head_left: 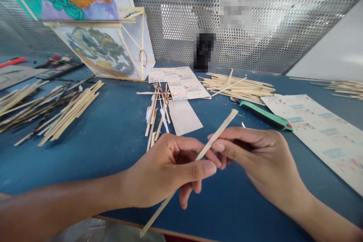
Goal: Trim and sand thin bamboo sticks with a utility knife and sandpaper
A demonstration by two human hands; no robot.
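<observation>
A thin, flat wooden stick (224, 126) slants across the middle of the view. Its lower end points down towards the table's front edge and its upper end up to the right. My left hand (176, 170) is closed around its middle, thumb on top and fingers beneath. With thumb and forefinger my right hand (252, 155) pinches the stick just above the left hand; its other fingers curl out of sight. Whether a small thing is also inside the right hand's fingers is hidden. Beyond the right hand lies a green-and-black cutter (263, 115).
Wooden sticks lie in a pile (241, 85) at the back and in bundles (73, 113) at the left. Sandpaper sheets (188, 83) lie behind my hands, with another sheet (320, 132) at the right. A stick-framed painted box (99, 51) stands back left, before a perforated metal panel (176, 15).
</observation>
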